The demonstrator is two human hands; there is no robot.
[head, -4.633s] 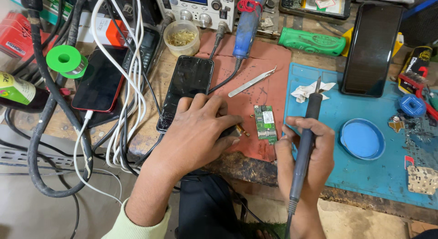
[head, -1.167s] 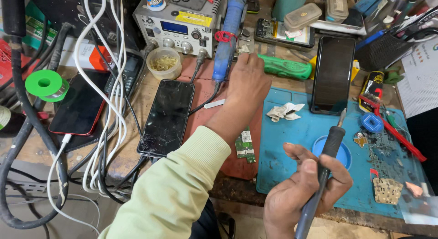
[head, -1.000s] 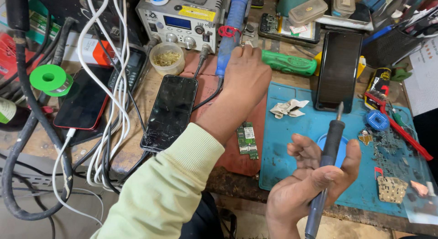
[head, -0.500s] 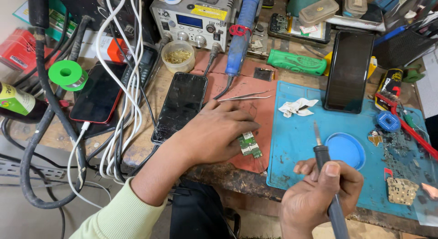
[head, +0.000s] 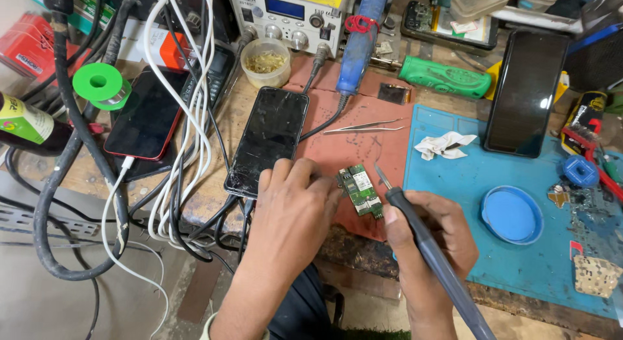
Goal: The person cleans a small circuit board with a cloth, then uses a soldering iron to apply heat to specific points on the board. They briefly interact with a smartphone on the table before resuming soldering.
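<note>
A small green circuit board point(head: 360, 189) lies on the reddish-brown mat point(head: 363, 139) near the bench's front edge. My left hand point(head: 293, 210) rests on the mat just left of the board, fingertips touching its left edge. My right hand point(head: 428, 239) grips a dark soldering iron point(head: 431, 249) like a pen, its metal tip hovering just above the board's right side. Whether the tip touches the board is unclear.
A cracked black phone point(head: 267, 139) lies left of the board, tweezers point(head: 366, 126) behind it. A blue mat point(head: 519, 249) holds a blue round lid point(head: 511, 215) and crumpled tissue point(head: 444, 145). Cables point(head: 175, 152), a green solder spool point(head: 97, 85), a soldering station point(head: 292, 15) and another phone point(head: 525, 93) crowd the back.
My left hand came back from the rear of the bench to the board's left edge. My right hand brought the iron's tip down close to the board.
</note>
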